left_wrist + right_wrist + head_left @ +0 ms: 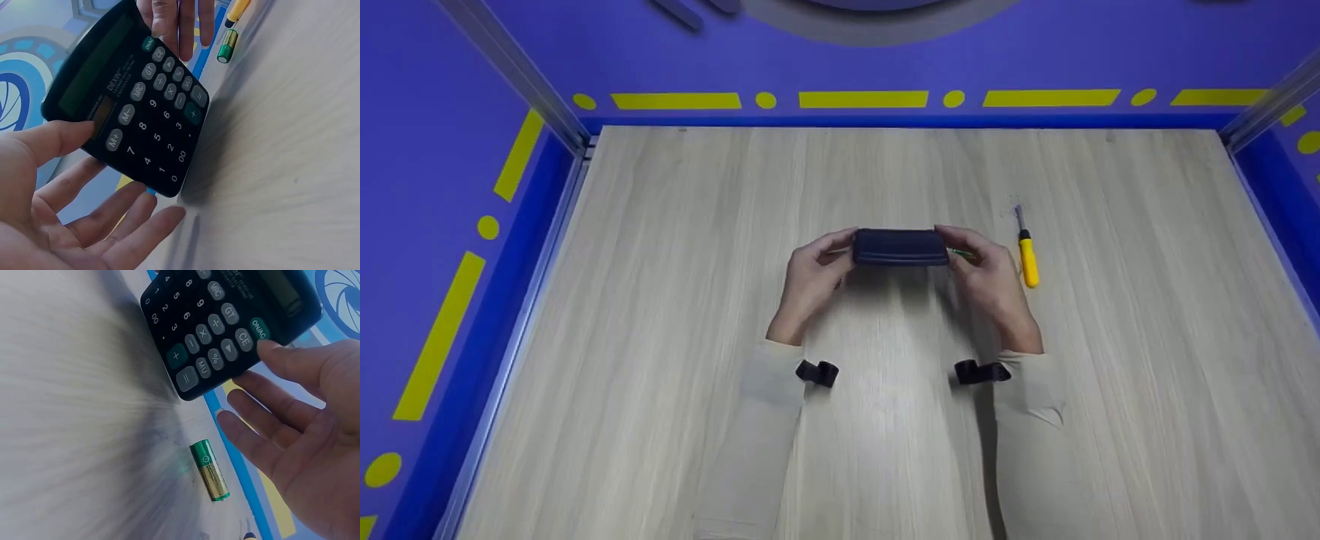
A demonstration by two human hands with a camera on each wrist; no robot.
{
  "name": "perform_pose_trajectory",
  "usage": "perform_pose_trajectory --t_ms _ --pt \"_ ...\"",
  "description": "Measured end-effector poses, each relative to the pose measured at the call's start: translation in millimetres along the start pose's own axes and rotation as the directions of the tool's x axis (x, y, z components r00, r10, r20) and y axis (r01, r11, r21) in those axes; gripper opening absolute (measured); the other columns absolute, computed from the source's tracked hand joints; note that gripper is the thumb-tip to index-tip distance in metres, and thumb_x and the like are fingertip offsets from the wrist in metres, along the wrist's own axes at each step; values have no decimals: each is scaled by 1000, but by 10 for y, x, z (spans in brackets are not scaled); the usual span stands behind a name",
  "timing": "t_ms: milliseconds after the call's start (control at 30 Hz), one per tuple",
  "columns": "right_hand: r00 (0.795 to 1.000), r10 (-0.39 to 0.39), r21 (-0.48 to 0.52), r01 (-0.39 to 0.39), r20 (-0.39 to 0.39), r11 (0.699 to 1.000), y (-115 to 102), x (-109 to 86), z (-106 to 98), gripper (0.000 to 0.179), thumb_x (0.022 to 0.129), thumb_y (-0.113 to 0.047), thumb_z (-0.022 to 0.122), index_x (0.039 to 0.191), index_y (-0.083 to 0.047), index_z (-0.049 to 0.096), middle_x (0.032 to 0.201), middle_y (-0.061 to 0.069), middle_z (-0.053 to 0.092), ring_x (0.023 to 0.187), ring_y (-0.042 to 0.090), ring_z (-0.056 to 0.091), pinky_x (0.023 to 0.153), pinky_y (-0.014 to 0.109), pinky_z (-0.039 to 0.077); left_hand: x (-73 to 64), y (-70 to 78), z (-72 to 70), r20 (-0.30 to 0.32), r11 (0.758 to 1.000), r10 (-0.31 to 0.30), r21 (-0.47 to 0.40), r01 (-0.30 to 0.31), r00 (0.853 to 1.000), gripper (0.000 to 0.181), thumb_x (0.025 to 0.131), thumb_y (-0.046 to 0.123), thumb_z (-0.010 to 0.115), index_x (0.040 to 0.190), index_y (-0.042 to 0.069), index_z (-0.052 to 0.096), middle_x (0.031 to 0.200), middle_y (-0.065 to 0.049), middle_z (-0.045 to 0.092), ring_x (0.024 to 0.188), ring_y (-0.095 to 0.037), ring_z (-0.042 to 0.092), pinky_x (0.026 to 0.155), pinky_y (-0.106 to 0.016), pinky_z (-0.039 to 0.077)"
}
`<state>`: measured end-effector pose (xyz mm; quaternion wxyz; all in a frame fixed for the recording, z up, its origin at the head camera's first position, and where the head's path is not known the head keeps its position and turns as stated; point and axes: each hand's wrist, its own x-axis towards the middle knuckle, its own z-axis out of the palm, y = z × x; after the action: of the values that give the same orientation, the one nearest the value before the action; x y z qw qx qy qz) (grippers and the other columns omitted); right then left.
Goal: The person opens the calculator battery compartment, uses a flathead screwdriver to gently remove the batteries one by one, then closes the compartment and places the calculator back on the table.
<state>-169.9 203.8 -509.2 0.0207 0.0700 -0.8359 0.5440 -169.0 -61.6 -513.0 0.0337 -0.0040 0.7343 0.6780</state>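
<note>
A black calculator (900, 247) stands raised on its lower edge at mid-table, held at both sides. In the left wrist view, the calculator (146, 107) shows its keys and display. My left hand (808, 279) pinches its left side, thumb on the front near the display and fingers behind. On the opposite side my right hand (992, 283) pinches it, its thumb beside the green ON/AC key in the right wrist view. A green and gold battery (210, 470) lies on the table by the right hand, mostly hidden behind those fingers in the head view.
A screwdriver (1027, 259) with a yellow handle lies right of the right hand, tip pointing away. Both wrists carry small black cameras. Blue walls with yellow marks border the wooden table (697, 225) at the back and sides.
</note>
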Motion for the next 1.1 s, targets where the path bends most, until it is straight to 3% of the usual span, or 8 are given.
perform_pose_trajectory --t_ms 133,200,300,400,667,867,1100 --pt "1000 2 6 -1 -14 1000 -4 7 11 41 103 8 63 141 -5 68 138 11 69 126 25 64 109 43 50 5 -10 -3 -18 1000 9 4 -9 1000 35 99 12 75 133 8 75 125 -6 75 107 -20 72 70 -26 58" --pt "1000 -1 19 1 -26 1000 -5 7 14 39 103 7 64 141 -4 68 137 12 69 125 25 64 110 43 50 7 -9 -2 -21 1000 17 15 -17 1000 35 99 13 74 133 8 75 129 -7 74 116 -22 70 81 -29 60" --pt "999 -10 34 11 -48 999 -13 4 17 37 102 2 67 139 -2 69 136 13 70 123 25 66 107 36 51 12 -9 -1 -22 998 41 55 -39 999 35 99 17 76 133 10 75 134 -5 72 129 -23 64 101 -32 55" --pt "998 -12 47 15 -65 999 -30 4 26 35 102 -1 70 137 0 70 134 14 71 119 23 68 100 27 53 15 -4 -1 -24 995 67 82 -65 997 37 98 24 79 133 11 76 136 -2 72 133 -23 61 111 -33 48" --pt "996 8 78 -1 -93 997 -25 7 54 32 105 -7 68 135 1 70 129 15 73 109 12 67 95 22 53 11 -5 7 -36 995 86 62 -84 996 36 98 31 79 127 10 78 130 -3 74 127 -20 65 108 -37 51" --pt "996 -4 135 16 -92 991 -23 -4 78 30 105 -8 68 133 0 72 124 13 74 107 15 68 93 24 57 7 -9 12 -44 994 107 39 -105 993 35 100 28 77 127 6 76 123 -2 76 115 -16 69 98 -33 55" --pt "995 6 142 9 -105 990 -10 0 107 28 106 -8 66 132 2 72 123 14 73 105 17 69 91 26 59 3 -14 12 -74 993 119 26 -117 990 34 102 27 75 131 9 76 123 0 76 112 -15 69 97 -33 55"
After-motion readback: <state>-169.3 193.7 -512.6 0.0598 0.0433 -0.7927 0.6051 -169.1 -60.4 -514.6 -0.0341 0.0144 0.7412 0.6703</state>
